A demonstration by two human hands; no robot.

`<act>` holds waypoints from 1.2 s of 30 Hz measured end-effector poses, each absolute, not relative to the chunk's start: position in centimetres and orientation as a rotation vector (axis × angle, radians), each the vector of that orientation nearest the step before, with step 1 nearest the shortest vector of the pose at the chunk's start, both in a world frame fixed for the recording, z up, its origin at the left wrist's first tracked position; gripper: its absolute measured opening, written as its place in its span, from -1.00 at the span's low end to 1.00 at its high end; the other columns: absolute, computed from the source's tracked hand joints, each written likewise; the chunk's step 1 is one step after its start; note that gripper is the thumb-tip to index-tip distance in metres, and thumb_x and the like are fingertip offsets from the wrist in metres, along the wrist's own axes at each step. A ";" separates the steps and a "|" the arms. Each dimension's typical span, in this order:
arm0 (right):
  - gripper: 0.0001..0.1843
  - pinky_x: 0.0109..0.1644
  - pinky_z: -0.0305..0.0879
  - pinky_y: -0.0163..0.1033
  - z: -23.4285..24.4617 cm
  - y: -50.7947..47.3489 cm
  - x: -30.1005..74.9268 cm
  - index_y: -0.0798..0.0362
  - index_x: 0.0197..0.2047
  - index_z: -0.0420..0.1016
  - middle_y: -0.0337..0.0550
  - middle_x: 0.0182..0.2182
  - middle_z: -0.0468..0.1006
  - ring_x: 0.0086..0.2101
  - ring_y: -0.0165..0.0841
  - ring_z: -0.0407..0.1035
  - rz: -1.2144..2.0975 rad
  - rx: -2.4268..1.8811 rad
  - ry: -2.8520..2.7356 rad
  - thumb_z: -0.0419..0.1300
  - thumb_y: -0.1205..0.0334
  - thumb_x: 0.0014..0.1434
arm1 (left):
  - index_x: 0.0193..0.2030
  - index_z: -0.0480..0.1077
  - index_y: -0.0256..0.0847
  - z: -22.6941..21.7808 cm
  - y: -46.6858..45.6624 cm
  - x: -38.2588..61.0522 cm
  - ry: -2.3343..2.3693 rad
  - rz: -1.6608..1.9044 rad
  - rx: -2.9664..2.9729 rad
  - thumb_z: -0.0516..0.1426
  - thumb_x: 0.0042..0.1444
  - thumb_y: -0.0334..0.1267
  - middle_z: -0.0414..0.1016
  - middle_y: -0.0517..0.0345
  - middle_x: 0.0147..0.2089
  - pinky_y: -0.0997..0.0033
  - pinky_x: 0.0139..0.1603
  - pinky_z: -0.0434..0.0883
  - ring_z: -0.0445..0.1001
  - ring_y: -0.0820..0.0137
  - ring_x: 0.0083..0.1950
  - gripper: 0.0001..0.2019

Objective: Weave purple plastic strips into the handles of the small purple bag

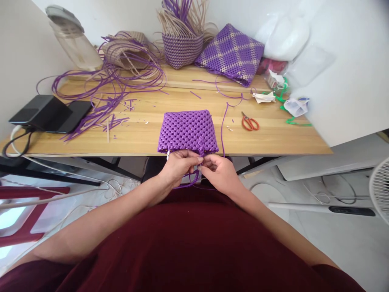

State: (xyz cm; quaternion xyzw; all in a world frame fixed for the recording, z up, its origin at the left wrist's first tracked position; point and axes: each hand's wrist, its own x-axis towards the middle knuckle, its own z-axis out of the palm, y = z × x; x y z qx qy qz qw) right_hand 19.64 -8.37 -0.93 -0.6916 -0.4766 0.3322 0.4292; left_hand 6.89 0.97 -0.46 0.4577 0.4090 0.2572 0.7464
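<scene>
A small purple woven piece (187,130) lies at the near edge of the wooden table (91,140), partly overhanging it. My left hand (178,167) grips its lower edge with curled fingers, a small white tool tip showing by the thumb. My right hand (219,172) pinches a purple strand (194,178) at the same edge, fingertips meeting the left hand's. One long purple strand (224,121) runs from the piece up across the table.
Orange-handled scissors (249,123) lie right of the piece. Loose purple strands (106,87) spread at the left, beside a black device (48,113). At the back stand a half-woven basket (181,48), a purple plaid woven panel (231,52) and plastic bags (285,38). A fan (379,188) is at the right.
</scene>
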 end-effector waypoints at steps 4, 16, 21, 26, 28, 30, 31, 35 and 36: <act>-0.85 -0.30 0.41 -0.24 -1.0 -8.1 19.7 0.07 -0.23 0.50 -0.16 -0.41 0.58 -0.42 -0.35 0.47 1.039 -1.626 -0.998 0.20 0.26 0.09 | -0.52 0.50 -0.31 -0.6 1.1 6.8 0.893 0.577 1.008 0.40 -0.28 -0.27 0.38 0.21 -0.61 0.52 -0.62 0.09 0.20 0.59 -0.64 -0.78; -0.71 -0.60 -0.22 -0.39 -0.6 -8.4 20.8 0.11 -0.29 0.51 -0.47 -0.66 0.12 -0.66 -0.60 -0.17 1.447 -1.387 -0.672 0.38 0.14 -0.08 | -0.44 0.57 -0.32 -0.7 1.0 6.0 0.825 0.548 1.079 0.42 -0.21 -0.18 0.41 0.20 -0.56 0.52 -0.53 0.12 0.16 0.59 -0.56 -0.75; -0.74 -0.48 0.04 -0.33 -1.6 -8.4 19.8 0.11 -0.42 0.50 -0.33 -0.60 0.29 -0.57 -0.49 0.07 1.037 -1.630 -1.087 0.28 0.06 0.08 | -0.49 0.54 -0.31 -1.0 0.1 6.4 0.807 0.628 1.077 0.41 -0.19 -0.19 0.47 0.16 -0.49 0.49 -0.37 0.30 0.33 0.52 -0.45 -0.76; -0.74 -0.45 0.10 -0.33 -1.8 -8.0 19.8 0.11 -0.49 0.45 -0.27 -0.58 0.39 -0.53 -0.45 0.17 0.926 -1.722 -1.227 0.24 0.10 0.10 | -0.46 0.53 -0.28 -2.1 0.0 6.7 0.849 0.748 1.130 0.37 -0.11 -0.18 0.49 0.18 -0.45 0.50 -0.35 0.31 0.35 0.51 -0.42 -0.79; -0.75 -0.45 0.11 -0.33 -1.9 -7.9 19.9 0.11 -0.49 0.44 -0.27 -0.57 0.40 -0.53 -0.45 0.18 0.906 -1.730 -1.250 0.23 0.11 0.11 | -0.46 0.54 -0.28 -2.3 0.3 6.7 0.858 0.769 1.147 0.36 -0.09 -0.18 0.50 0.18 -0.45 0.50 -0.35 0.31 0.35 0.51 -0.42 -0.80; -0.75 -0.46 0.10 -0.33 -2.0 -7.9 19.9 0.10 -0.48 0.45 -0.28 -0.57 0.39 -0.54 -0.46 0.19 0.935 -1.726 -1.269 0.22 0.12 0.13 | -0.46 0.55 -0.29 -2.4 0.6 6.6 0.851 0.745 1.160 0.36 -0.10 -0.18 0.51 0.17 -0.45 0.50 -0.34 0.32 0.36 0.51 -0.42 -0.80; -0.75 -0.46 0.11 -0.33 -2.0 -7.9 19.9 0.10 -0.46 0.46 -0.28 -0.57 0.40 -0.54 -0.46 0.21 0.975 -1.717 -1.265 0.22 0.11 0.14 | -0.46 0.56 -0.29 -2.3 0.7 6.6 0.848 0.724 1.165 0.37 -0.11 -0.19 0.51 0.16 -0.45 0.50 -0.34 0.33 0.36 0.51 -0.42 -0.80; -0.78 -0.42 0.24 -0.32 -1.9 -7.9 19.8 0.09 -0.30 0.51 -0.21 -0.44 0.53 -0.51 -0.42 0.34 1.041 -1.671 -1.163 0.21 0.09 0.16 | -0.46 0.58 -0.30 -1.8 1.0 6.7 0.854 0.703 1.161 0.40 -0.16 -0.20 0.54 0.11 -0.45 0.49 -0.32 0.33 0.38 0.50 -0.41 -0.80; -0.78 -0.41 0.26 -0.31 -1.8 -7.9 19.7 0.09 -0.29 0.52 -0.19 -0.43 0.55 -0.50 -0.41 0.35 1.003 -1.679 -1.139 0.22 0.09 0.15 | -0.46 0.58 -0.30 -1.7 1.0 6.7 0.846 0.706 1.160 0.40 -0.15 -0.20 0.55 0.11 -0.44 0.49 -0.32 0.33 0.38 0.50 -0.41 -0.80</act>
